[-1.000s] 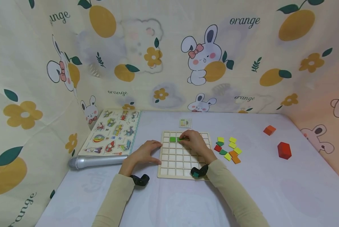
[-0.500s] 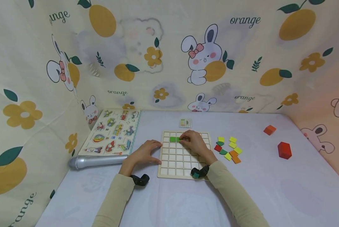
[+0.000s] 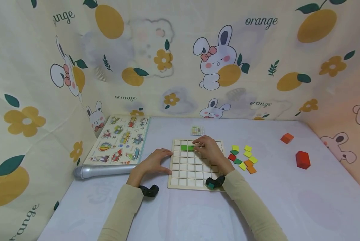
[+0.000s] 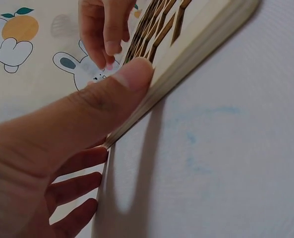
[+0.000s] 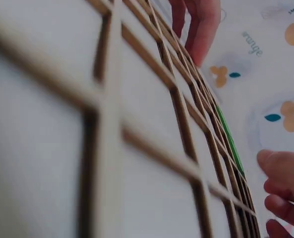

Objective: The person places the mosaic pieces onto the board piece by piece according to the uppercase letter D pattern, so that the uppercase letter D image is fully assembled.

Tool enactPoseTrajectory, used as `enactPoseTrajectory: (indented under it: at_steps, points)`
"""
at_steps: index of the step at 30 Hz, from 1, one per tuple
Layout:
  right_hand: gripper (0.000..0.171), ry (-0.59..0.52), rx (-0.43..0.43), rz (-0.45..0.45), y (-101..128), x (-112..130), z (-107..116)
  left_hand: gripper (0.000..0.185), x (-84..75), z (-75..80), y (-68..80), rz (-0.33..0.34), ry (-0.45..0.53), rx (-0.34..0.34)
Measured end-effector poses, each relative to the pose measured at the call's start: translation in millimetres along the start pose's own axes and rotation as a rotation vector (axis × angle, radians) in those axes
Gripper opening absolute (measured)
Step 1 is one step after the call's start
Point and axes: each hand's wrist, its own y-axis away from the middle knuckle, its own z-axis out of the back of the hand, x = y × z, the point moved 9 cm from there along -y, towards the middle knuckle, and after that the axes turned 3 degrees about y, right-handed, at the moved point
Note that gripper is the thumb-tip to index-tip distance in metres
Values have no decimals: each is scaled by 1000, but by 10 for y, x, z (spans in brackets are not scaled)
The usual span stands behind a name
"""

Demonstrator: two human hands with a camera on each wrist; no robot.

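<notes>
A wooden grid board [image 3: 189, 170] lies flat on the white table. Two green tiles [image 3: 187, 147] sit side by side in its second row. My right hand [image 3: 203, 146] rests on the board just right of those tiles, its fingers relaxed and holding nothing. My left hand [image 3: 160, 160] lies at the board's left edge. In the left wrist view its thumb [image 4: 129, 79] presses against the board's side [image 4: 201, 39] while the other fingers lie spread on the table. The right wrist view looks low across the grid [image 5: 137, 99], with a green tile's edge [image 5: 229, 141] showing.
Several loose yellow, green, orange and red tiles [image 3: 243, 156] lie right of the board. An orange block [image 3: 287, 138] and a red block [image 3: 302, 159] sit further right. A picture puzzle [image 3: 119, 140] and a silver cylinder [image 3: 103, 170] lie left. A small pattern card [image 3: 197, 130] lies behind the board.
My right hand has slid slightly right, uncovering the second green tile, which now lies in its cell. The left hand has stayed at the board's edge.
</notes>
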Motion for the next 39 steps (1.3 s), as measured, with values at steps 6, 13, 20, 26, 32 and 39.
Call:
enactPoseTrajectory:
  at_steps: [6, 13, 20, 26, 32, 39]
  points:
    - [21, 22, -8, -18, 82, -96, 256, 78, -15, -14, 9, -10, 10, 0]
    - [21, 91, -70, -92, 250, -359, 672, 78, -15, -11, 28, -6, 13, -5]
    - [25, 201, -122, -317, 500, -709, 996, 77, -38, 14, 33, 3, 21, -2]
    - [31, 267, -108, -474, 656, -953, 1028, 78, -29, 16, 39, 2, 29, -1]
    - [41, 333, -98, -572, 757, -1092, 1009, 78, -5, -4, 30, 0, 33, 1]
    - [46, 369, -50, -619, 792, -1143, 968, 77, -35, 14, 39, -14, 37, -10]
